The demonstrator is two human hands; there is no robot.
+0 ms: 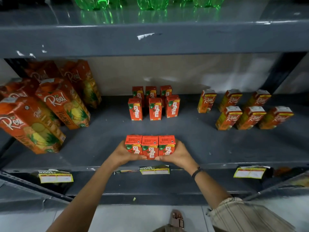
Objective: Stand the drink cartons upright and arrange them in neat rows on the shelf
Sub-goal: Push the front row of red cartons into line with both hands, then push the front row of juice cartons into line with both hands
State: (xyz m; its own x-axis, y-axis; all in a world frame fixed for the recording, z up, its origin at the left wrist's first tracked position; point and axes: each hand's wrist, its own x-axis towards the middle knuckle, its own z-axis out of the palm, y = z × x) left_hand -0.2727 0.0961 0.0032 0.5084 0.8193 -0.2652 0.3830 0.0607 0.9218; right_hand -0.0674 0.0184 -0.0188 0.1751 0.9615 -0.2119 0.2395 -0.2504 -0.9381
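Three small red Maaza cartons (150,145) stand upright side by side near the front of the grey shelf (103,144). My left hand (122,154) presses against the left carton and my right hand (177,154) against the right one, squeezing the row between them. Behind them, several more Maaza cartons (154,104) stand upright in two rows of three.
Large Real pineapple cartons (61,101) stand at the left. Small Real cartons (245,111) stand in two rows at the right. Green bottles (147,3) sit on the shelf above. Price tags (154,169) hang from the shelf's front edge.
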